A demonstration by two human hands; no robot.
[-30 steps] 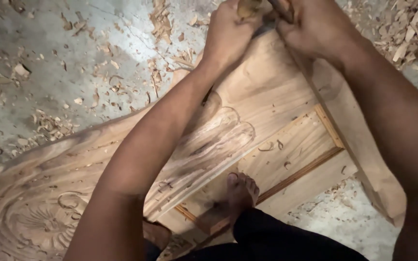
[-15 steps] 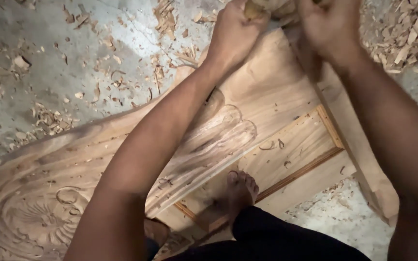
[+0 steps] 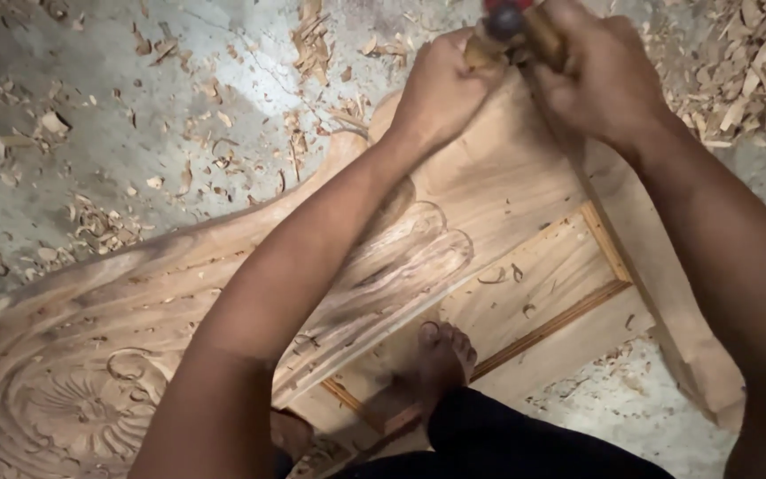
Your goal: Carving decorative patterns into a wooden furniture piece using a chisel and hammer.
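At the top edge of the carved wooden panel, both hands are bunched over one spot. Left hand is clenched, its grip wrapped round a short wooden-handled chisel; the blade end is hidden under the fist, so I can't tell exactly where it meets the wood. Right hand is closed on a wooden mallet with a dark head, partly cut off by the frame. Mallet sits just above and touching or nearly touching the chisel butt; can't tell which.

Progress, judging from the surface: the left end of the panel already carries a finished-looking flower rosette, and the middle has deep fluted lobes. The stretch right under the hands is plain, smooth wood with no relief cut yet. So roughly: left and centre done, upper right edge left to work.

A bare foot rests on the recessed framed section, pinning the piece. Panel lies flat on the concrete floor, wood shavings scattered all round, thickest at top right.
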